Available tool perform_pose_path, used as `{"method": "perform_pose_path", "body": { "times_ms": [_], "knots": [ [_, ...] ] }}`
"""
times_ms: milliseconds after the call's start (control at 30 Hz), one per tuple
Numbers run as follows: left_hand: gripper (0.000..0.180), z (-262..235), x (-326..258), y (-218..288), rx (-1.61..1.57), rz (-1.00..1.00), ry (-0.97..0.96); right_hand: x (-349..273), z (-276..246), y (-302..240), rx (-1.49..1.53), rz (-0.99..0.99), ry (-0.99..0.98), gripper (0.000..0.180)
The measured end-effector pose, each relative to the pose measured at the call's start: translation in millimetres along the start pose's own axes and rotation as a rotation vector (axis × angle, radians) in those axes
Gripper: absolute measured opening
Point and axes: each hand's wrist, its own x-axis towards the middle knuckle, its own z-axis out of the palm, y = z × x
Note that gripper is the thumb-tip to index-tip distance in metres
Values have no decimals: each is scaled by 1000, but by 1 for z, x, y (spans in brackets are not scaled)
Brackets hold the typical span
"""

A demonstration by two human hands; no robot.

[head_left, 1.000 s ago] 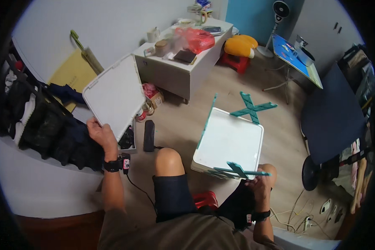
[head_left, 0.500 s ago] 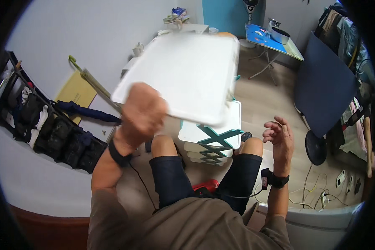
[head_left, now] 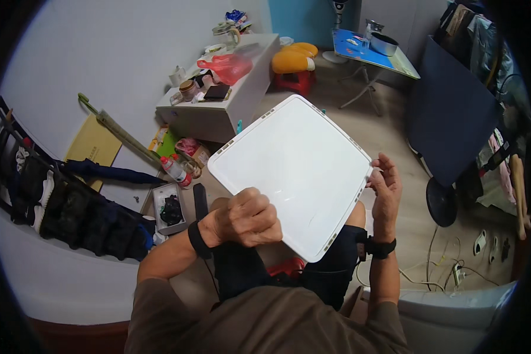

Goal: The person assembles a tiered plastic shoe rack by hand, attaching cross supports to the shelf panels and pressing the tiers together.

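Note:
A white square plastic panel (head_left: 298, 171) with rounded corners and small slots along its edges hangs tilted in front of my lap, one corner pointing toward me. My left hand (head_left: 251, 219) is closed on its near-left edge, knuckles up. At its right corner, my right hand (head_left: 386, 187) has its fingers curled about the rim. Bits of teal plastic (head_left: 239, 125) poke out past its far edges. Whatever stands below the panel is mostly hidden by it.
A white cabinet (head_left: 248, 97) with jars and a red bag stands ahead left. Bottles (head_left: 176, 170) and a small box (head_left: 170, 206) sit on the floor at left. A red stool (head_left: 295, 81), a blue-topped folding table (head_left: 366, 50) and cables (head_left: 436, 268) lie farther off.
The panel has come down and nearer, turned cornerwise, and now covers the stack of white shelves with teal crossed supports. My right hand, formerly free, has taken its right corner.

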Motion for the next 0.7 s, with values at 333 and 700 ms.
{"method": "perform_pose_path", "body": {
  "times_ms": [333,700],
  "knots": [
    [25,-29,-31,-21,-217,-163,81,10,-29,23,74,-27,-124,38],
    [35,-49,24,-62,-964,-1285,839,66,47,-42,-132,-257,-382,50]
  ]
}}
